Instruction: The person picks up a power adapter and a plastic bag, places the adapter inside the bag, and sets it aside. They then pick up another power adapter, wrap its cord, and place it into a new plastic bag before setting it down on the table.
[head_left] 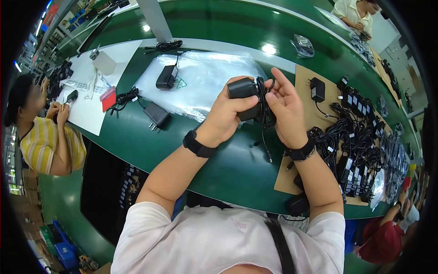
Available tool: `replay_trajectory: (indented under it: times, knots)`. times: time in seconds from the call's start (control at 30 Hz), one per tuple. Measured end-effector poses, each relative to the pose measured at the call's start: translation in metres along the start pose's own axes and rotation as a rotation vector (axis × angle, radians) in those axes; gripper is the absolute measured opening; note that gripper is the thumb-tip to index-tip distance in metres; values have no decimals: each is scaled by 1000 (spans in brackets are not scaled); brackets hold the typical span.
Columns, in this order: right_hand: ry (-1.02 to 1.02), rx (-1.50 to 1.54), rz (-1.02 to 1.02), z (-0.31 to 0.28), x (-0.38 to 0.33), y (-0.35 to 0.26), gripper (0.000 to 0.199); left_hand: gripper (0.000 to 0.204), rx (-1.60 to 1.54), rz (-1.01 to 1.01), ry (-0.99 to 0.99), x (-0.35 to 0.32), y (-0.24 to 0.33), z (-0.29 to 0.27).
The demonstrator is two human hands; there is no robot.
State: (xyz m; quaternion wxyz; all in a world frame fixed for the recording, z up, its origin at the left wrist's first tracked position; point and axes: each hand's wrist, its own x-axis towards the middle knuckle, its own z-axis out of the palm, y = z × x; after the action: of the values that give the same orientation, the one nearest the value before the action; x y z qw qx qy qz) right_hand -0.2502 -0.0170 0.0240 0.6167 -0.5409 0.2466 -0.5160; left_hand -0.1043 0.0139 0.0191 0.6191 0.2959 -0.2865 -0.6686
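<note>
While the person's left hand is closing firmly round a black adapter, its thumb is lying across the casing, and the thing is sitting in mid-air over the green table. The right hand is standing half open beside it, forefinger stretched up and thumb resting against the bundled cord; whether it is truly pinching those loops, I cannot tell from here.

Below the bundle the plug end is dangling loose. If that thumb were slipping, I'd be expecting the loops to spring apart, since I am seeing no tie around them. The tail could be catching on something, too, and a sharp tug could be straining the cord where it is joining the casing.

Over to the right, the heap on the cardboard is lying close by the right wrist, so a careless elbow could be snagging cords there. The clear bags beyond the hands are looking slippery; an adapter dropped there could be sliding.
</note>
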Motion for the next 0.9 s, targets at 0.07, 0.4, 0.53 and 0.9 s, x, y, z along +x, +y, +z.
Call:
replay_trajectory:
  times: [0.07,0.4,0.53,0.9]
  knots:
    - [-40,1,-5,2,1,2,51,42,-51,-66,-26,-3,5,-4]
    - [-101,-514,-115,-9,-14,2,32,52,49,70,-57,-15,-8,0]
    - [-76,-535,-139,2,-15,6,31,59,-18,51,-58,-25,0,-4]
    - [-257,-730,-179,13,-9,7,47,51,143,136,-213,-17,14,-16]
